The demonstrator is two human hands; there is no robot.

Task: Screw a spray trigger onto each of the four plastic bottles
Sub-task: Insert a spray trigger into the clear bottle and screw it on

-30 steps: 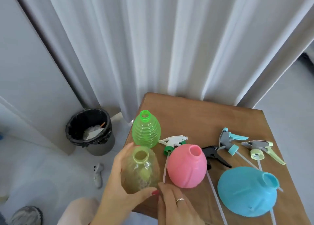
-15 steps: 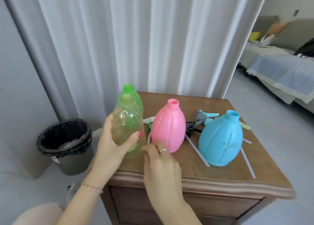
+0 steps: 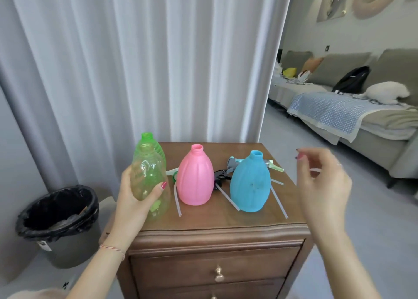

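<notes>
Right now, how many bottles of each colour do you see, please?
Clear yellowish bottle, held in the left hand: 1
Green bottle, behind it: 1
Pink bottle: 1
Blue bottle: 1
Total: 4, all without a trigger.

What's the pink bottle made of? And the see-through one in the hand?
The pink bottle looks like matte, opaque plastic with moulded ribs. The see-through bottle in the left hand seems thin, glossy clear plastic: bright glints, and the green bottle shows through.
</notes>
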